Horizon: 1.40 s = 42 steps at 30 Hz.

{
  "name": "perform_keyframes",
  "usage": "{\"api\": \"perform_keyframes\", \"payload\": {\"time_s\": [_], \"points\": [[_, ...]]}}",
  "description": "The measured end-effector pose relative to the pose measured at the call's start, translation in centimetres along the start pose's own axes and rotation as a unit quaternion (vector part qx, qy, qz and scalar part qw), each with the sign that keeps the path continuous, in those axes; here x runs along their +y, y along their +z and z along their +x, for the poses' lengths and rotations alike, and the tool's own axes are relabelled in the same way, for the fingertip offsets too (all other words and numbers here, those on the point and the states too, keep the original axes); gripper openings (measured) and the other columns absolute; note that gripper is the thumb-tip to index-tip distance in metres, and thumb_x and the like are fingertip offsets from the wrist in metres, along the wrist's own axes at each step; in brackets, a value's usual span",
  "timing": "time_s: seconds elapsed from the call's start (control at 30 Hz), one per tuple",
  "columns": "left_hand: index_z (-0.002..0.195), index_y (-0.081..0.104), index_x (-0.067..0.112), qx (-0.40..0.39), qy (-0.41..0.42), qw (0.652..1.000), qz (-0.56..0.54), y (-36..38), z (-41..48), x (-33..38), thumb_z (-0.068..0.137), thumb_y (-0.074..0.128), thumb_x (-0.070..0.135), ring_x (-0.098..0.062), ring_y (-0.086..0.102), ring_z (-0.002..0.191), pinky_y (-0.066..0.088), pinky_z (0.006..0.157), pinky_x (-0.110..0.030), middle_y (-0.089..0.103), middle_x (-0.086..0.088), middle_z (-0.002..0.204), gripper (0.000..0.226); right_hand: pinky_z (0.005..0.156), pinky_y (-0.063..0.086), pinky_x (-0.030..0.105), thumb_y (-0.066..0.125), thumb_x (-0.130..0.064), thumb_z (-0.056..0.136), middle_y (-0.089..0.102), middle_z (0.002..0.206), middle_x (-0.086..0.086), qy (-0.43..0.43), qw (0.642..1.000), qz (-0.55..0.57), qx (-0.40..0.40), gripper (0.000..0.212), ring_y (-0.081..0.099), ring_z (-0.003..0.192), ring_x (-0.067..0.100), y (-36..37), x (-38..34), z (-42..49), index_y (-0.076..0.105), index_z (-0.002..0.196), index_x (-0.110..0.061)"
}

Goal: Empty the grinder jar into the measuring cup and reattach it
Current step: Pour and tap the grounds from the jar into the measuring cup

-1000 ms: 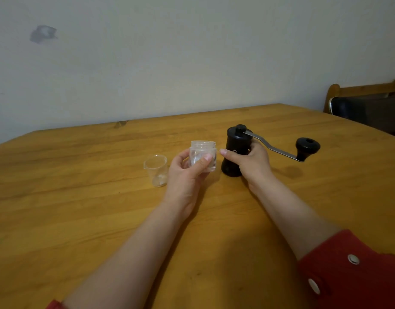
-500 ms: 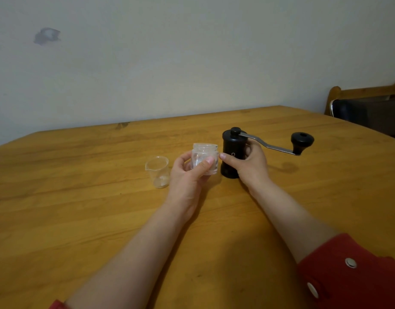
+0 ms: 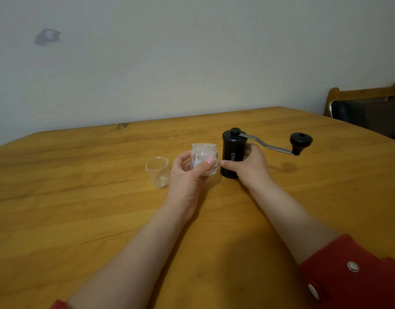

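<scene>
While the left hand [image 3: 187, 175] grips the grinder jar [image 3: 204, 158] above the bench [image 3: 80, 208], the right hand [image 3: 247, 168] wraps the black grinder body [image 3: 231, 150] just beside it, crank [image 3: 270, 147] pointing right. Measuring cup [image 3: 157, 172] stands just left of the left hand. Jar: clear, upright, mouth up, detached, thumb across its front.

I count one black grinder [image 3: 231, 150], with one crank arm [image 3: 268, 146] and one knob [image 3: 300, 142] at its end. I see one clear jar [image 3: 204, 158] and one measuring cup [image 3: 158, 172]. Two grips are in view: the left grip [image 3: 187, 175] and the right grip [image 3: 252, 168]. Two red sleeves show, the left sleeve [image 3: 58, 305] and the right sleeve [image 3: 359, 275], which carries two white snaps [image 3: 352, 266]. There is one worktop [image 3: 80, 208], one chair [image 3: 366, 94] behind it and one grey mark [image 3: 47, 37] on the wall.
</scene>
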State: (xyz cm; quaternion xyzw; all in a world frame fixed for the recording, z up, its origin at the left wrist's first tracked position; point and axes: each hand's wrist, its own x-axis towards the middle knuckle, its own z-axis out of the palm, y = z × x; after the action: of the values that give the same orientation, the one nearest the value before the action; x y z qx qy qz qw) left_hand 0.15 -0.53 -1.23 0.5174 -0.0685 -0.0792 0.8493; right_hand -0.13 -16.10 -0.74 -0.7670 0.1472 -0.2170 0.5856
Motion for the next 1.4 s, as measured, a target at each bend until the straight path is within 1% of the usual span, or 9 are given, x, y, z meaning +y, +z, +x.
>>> {"api": "perform_keyframes", "payload": {"time_s": [0.27,0.43,0.6,0.7,0.83,0.93,1.13,1.23,1.4], "points": [[0.129,0.047,0.011,0.009,0.021,0.999,0.041,0.4,-0.6,0.6,0.061,0.083,0.017,-0.03,0.066,0.11,0.056,0.084,-0.034,0.061,-0.018,0.127,0.077,0.095,0.045,0.039,0.082,-0.015,0.076,0.052,0.143,0.006,0.05,0.999,0.0,0.016,0.079,0.054,0.125,0.026,-0.1,-0.6,-0.6,0.04,0.144,-0.012],[0.128,0.048,0.012,0.028,0.023,0.997,0.064,0.1,-1.2,0.9,0.052,0.087,0.023,-0.033,0.064,0.113,0.055,0.093,-0.043,0.058,-0.019,0.129,0.086,0.061,0.039,0.026,0.073,-0.013,0.082,0.055,0.132,0.012,0.074,0.997,-0.01,0.006,0.063,0.047,0.083,0.015,-0.3,-0.9,-1.4,0.042,0.137,-0.006],[0.121,0.052,0.019,0.057,0.032,0.993,0.093,-0.3,-1.7,1.3,0.039,0.09,0.035,-0.03,0.061,0.118,0.049,0.102,-0.053,0.057,-0.012,0.13,0.092,0.057,0.03,0.021,0.069,-0.014,0.084,0.052,0.117,0.01,0.073,0.996,-0.044,0.014,0.056,0.035,0.066,0.009,-0.6,-1.5,-2.7,0.043,0.133,-0.004],[0.114,0.053,0.024,0.072,0.044,0.991,0.104,-0.3,-2.1,1.6,0.037,0.09,0.036,-0.03,0.059,0.121,0.046,0.104,-0.054,0.057,-0.011,0.13,0.087,0.061,0.034,0.03,0.068,-0.014,0.082,0.046,0.107,0.002,0.046,0.996,-0.066,0.049,0.055,0.037,0.073,0.013,-0.4,-2.2,-3.9,0.045,0.132,-0.007],[0.127,0.056,0.016,0.062,0.057,0.987,0.135,-0.5,-2.7,2.1,0.043,0.088,0.036,-0.028,0.061,0.119,0.046,0.105,-0.053,0.062,-0.008,0.129,0.092,0.087,0.041,0.025,0.07,-0.006,0.077,0.051,0.127,-0.001,-0.03,0.998,-0.016,0.059,0.056,0.048,0.103,0.008,0.3,-2.9,-5.7,0.051,0.128,-0.019],[0.125,0.057,0.016,0.072,0.07,0.983,0.156,-0.6,-3.2,2.6,0.047,0.087,0.036,-0.024,0.063,0.116,0.047,0.104,-0.052,0.064,-0.004,0.125,0.086,0.088,0.046,0.026,0.073,-0.008,0.073,0.052,0.122,-0.003,-0.08,0.994,-0.04,0.056,0.052,0.051,0.102,0.007,0.7,-3.4,-6.4,0.054,0.118,-0.025],[0.123,0.053,0.02,0.097,0.088,0.98,0.153,-0.9,-3.6,3.8,0.043,0.086,0.041,-0.027,0.057,0.123,0.044,0.106,-0.052,0.056,-0.007,0.132,0.09,0.09,0.042,0.016,0.082,-0.012,0.07,0.056,0.124,-0.006,-0.131,0.988,-0.034,-0.077,0.062,0.053,0.114,0.005,2.1,-4.3,-7.1,0.055,0.124,-0.026],[0.121,0.052,0.023,0.107,0.099,0.977,0.158,-1.4,-3.6,4.2,0.05,0.087,0.035,-0.023,0.06,0.12,0.047,0.104,-0.051,0.059,-0.005,0.129,0.079,0.097,0.042,0.021,0.086,-0.023,0.067,0.055,0.128,-0.009,-0.159,0.98,-0.042,-0.11,0.07,0.05,0.119,0.004,3.0,-4.7,-7.6,0.054,0.129,-0.027],[0.117,0.053,0.022,0.104,0.129,0.973,0.162,-1.7,-3.8,4.7,0.058,0.085,0.026,-0.013,0.067,0.104,0.056,0.086,-0.031,0.063,0.0,0.122,0.068,0.099,0.046,0.028,0.08,-0.033,0.064,0.061,0.124,-0.013,-0.17,0.978,-0.019,-0.119,0.063,0.054,0.118,0.001,4.6,-5.6,-8.0,0.056,0.122,-0.032]]}}
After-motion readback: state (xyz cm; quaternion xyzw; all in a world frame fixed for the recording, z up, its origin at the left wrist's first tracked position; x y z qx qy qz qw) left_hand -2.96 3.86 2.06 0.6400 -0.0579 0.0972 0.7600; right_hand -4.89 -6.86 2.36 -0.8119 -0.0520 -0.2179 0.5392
